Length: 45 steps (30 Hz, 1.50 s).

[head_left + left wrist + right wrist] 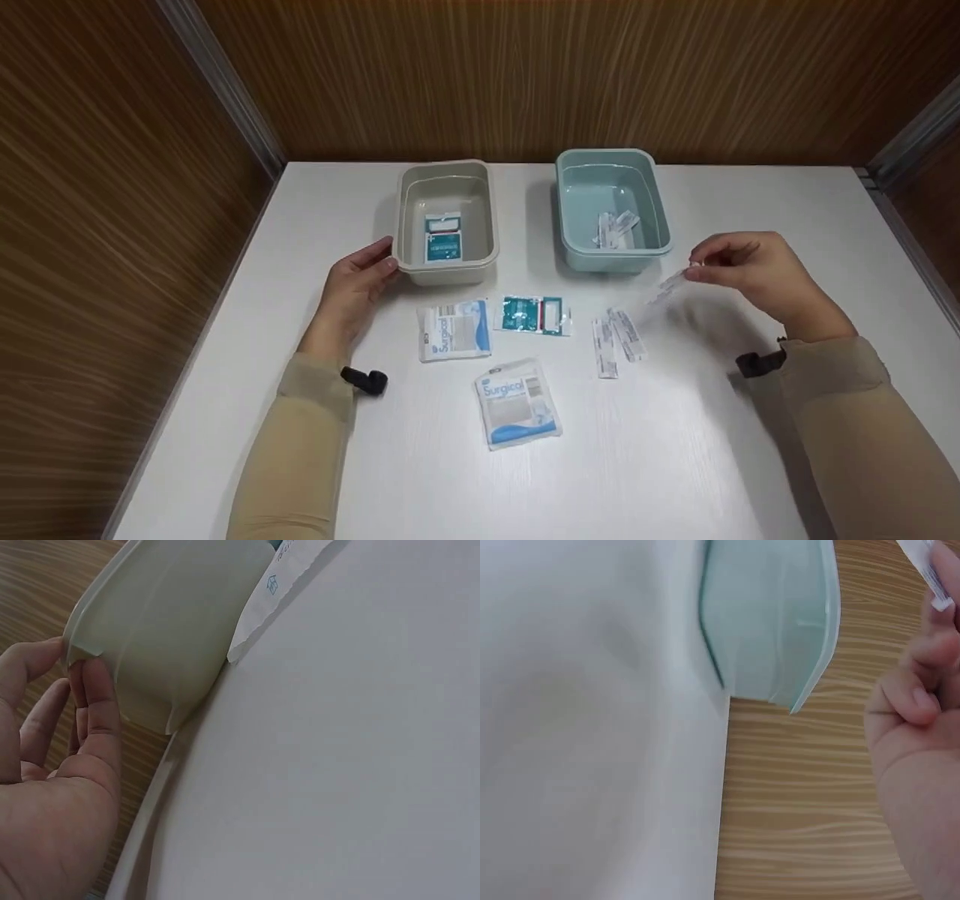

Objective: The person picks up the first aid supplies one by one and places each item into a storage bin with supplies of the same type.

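One slim pkt [667,286], ctr-right of frame, is pinched thumb-to-finger at its end in our R hand [757,274], so we may drop it if that grip slips, or shift the beige tub [448,276], upper ctr, if our L hand [352,289], nipping its rim, tugs.

1. Head view's lit ok tbh: the white tabletop [637,480] is bright, with a soft glare patch low in the middle, while the wood panels [480,82] sit pretty dim.
2. Light seems to come from above. Soft shadows left of the blue-green bin [619,259] and the right forearm [862,435].
3. Thin strip [667,286] in the right hand [757,276] is smeary.
4. Left wrist view: greyer, soft, tabletop edge bowed at lower left.
5. Right wrist view: hazy, washed out.
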Available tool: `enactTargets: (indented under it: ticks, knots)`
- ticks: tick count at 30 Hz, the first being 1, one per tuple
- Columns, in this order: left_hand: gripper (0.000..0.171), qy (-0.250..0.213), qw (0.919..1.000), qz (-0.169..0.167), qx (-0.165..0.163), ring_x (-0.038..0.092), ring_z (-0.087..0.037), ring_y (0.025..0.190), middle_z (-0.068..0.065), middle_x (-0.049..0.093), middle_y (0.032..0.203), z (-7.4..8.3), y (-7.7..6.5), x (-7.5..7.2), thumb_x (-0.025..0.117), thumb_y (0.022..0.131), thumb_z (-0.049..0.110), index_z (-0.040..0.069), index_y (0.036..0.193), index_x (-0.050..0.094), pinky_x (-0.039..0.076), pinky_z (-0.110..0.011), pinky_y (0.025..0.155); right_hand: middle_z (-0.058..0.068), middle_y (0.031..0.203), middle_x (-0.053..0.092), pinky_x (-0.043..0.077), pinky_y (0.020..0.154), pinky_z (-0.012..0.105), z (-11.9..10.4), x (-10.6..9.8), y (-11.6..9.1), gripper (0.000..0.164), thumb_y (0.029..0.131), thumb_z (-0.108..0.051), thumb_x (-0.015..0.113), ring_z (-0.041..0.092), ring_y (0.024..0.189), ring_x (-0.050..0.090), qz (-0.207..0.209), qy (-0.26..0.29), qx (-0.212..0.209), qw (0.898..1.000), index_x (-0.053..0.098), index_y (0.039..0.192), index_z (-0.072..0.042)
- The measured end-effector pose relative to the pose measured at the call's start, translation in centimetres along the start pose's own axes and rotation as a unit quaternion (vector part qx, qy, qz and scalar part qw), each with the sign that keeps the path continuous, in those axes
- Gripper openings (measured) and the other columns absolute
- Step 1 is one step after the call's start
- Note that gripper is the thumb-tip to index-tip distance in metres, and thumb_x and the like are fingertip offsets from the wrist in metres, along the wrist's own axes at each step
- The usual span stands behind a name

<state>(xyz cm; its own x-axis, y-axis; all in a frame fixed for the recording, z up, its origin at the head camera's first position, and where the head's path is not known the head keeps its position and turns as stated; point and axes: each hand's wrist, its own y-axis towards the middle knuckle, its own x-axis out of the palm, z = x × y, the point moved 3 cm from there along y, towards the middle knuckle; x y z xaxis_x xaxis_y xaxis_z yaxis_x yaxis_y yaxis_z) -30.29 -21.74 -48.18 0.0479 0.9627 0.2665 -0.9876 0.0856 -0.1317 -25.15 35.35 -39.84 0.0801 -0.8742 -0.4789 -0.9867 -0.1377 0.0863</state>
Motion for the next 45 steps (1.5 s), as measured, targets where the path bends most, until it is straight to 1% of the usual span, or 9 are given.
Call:
enactTargets:
  ticks: [5,9,12,19,27,31,34,39,45]
  knots:
    - [0.056,0.002,1.0000,0.004,-0.004,0.061,-0.020,0.151,-0.010,0.059,0.169,0.0,0.0,0.1,0.076,0.108,0.009,0.008,0.162,0.060,0.055,-0.028,0.124,-0.015,0.093,0.080,0.059,0.079,0.017,-1.2,-0.3,2.7,0.023,0.096,-0.008,0.091,0.008,0.086,0.067,0.075,0.042,0.010,0.996,0.083,0.115,0.003]
    - [0.056,0.000,1.0000,0.003,0.001,0.060,-0.021,0.153,-0.010,0.059,0.169,-0.1,0.2,0.3,0.077,0.108,0.010,0.008,0.161,0.061,0.055,-0.027,0.123,-0.009,0.097,0.079,0.058,0.088,0.016,-1.5,-0.4,4.7,0.023,0.095,-0.011,0.092,0.014,0.096,0.066,0.123,0.127,0.018,0.984,0.084,0.115,-0.003]
    - [0.055,0.002,1.0000,-0.001,0.001,0.060,-0.022,0.153,-0.010,0.059,0.170,-0.5,0.4,0.4,0.076,0.109,0.009,0.008,0.162,0.061,0.055,-0.027,0.123,-0.007,0.099,0.078,0.057,0.091,0.016,-1.4,0.0,5.7,0.028,0.094,-0.015,0.094,0.017,0.100,0.062,0.140,0.161,0.031,0.976,0.084,0.118,-0.005]
    - [0.056,0.012,0.9999,-0.001,-0.005,0.060,-0.020,0.154,-0.007,0.059,0.170,-1.0,0.4,0.7,0.077,0.108,0.010,0.009,0.161,0.061,0.053,-0.030,0.127,-0.017,0.108,0.073,0.053,0.091,0.015,-0.7,1.3,6.5,0.036,0.100,-0.031,0.089,0.015,0.108,0.055,0.145,0.071,0.078,0.984,0.081,0.131,-0.014]
    - [0.056,0.002,1.0000,-0.005,-0.006,0.064,-0.018,0.146,-0.012,0.059,0.167,-0.8,0.3,0.6,0.074,0.109,0.005,0.005,0.163,0.059,0.057,-0.027,0.121,-0.017,0.113,0.071,0.052,0.082,0.016,0.0,2.5,6.8,0.045,0.100,-0.039,0.089,0.015,0.105,0.054,0.146,0.020,0.102,0.984,0.079,0.136,-0.015]
    - [0.056,-0.002,0.9999,-0.006,-0.010,0.065,-0.018,0.144,-0.013,0.058,0.168,-0.8,0.2,0.6,0.072,0.109,0.004,0.005,0.163,0.057,0.058,-0.026,0.119,-0.012,0.112,0.068,0.049,0.072,0.020,0.0,2.7,6.7,0.054,0.100,-0.041,0.088,0.017,0.100,0.053,0.136,-0.053,0.101,0.984,0.075,0.145,-0.015]
    - [0.056,-0.001,0.9999,-0.006,-0.011,0.065,-0.020,0.147,-0.013,0.057,0.169,-0.7,0.2,0.7,0.072,0.110,0.004,0.005,0.163,0.057,0.057,-0.028,0.122,-0.004,0.124,0.070,0.049,0.071,0.020,0.0,2.5,6.4,0.057,0.101,-0.041,0.087,0.018,0.102,0.053,0.139,-0.092,0.105,0.980,0.072,0.150,-0.016]
    - [0.054,0.006,0.9999,-0.007,-0.008,0.062,-0.022,0.153,-0.009,0.060,0.168,-0.6,0.4,0.7,0.074,0.109,0.007,0.008,0.161,0.061,0.055,-0.031,0.125,0.007,0.146,0.069,0.050,0.076,0.018,-0.3,2.0,5.8,0.055,0.104,-0.039,0.084,0.016,0.107,0.054,0.147,-0.104,0.108,0.978,0.070,0.153,-0.019]
    - [0.054,0.005,0.9999,-0.008,-0.008,0.059,-0.025,0.156,-0.010,0.059,0.170,-0.5,0.6,0.5,0.075,0.109,0.008,0.008,0.162,0.060,0.055,-0.030,0.125,-0.007,0.131,0.071,0.049,0.074,0.016,-0.5,1.7,4.5,0.052,0.104,-0.038,0.084,0.016,0.102,0.055,0.150,-0.104,0.099,0.978,0.071,0.152,-0.021]
